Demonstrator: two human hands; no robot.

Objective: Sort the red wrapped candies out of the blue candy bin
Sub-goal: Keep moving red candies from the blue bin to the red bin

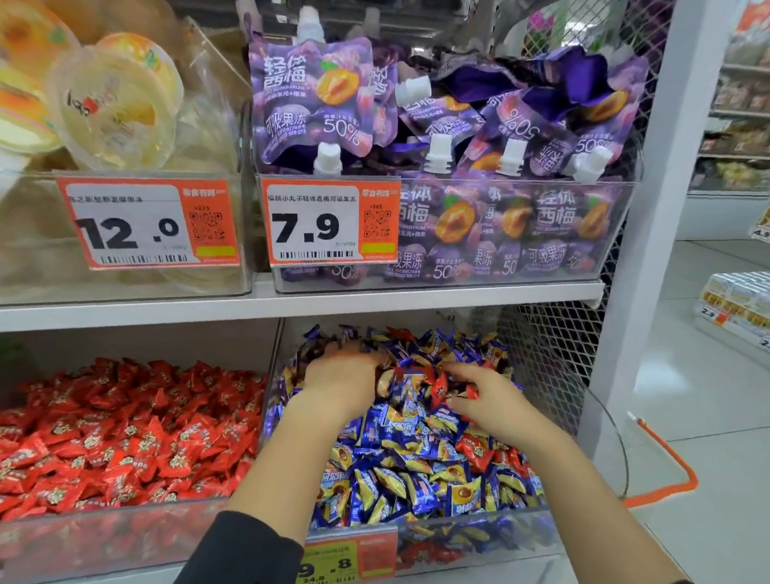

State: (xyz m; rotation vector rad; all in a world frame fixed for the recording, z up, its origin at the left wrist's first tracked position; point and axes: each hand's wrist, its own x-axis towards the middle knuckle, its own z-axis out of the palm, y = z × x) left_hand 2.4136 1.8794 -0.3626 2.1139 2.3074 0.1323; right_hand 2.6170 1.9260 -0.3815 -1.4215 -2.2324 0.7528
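My two hands in the blue bin [472, 523], right hand [487, 404] pinching one red candy [441, 387], left hand [338, 375] fingers buried, grip unclear, three more reds [477, 451] nearby.

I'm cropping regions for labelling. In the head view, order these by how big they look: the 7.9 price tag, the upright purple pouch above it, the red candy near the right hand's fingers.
1. Purple pouch
2. 7.9 price tag, close to the pouch in size, so this order is unsure
3. Red candy by the right hand, clearly smallest

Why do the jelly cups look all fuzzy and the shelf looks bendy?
Head view: the jelly cups at the top left edge are smeared and soft, while the blue candies in the middle look sharper; the wide-angle lens bows the shelf; light glares on the clear bin front; the hands are a little blurred.
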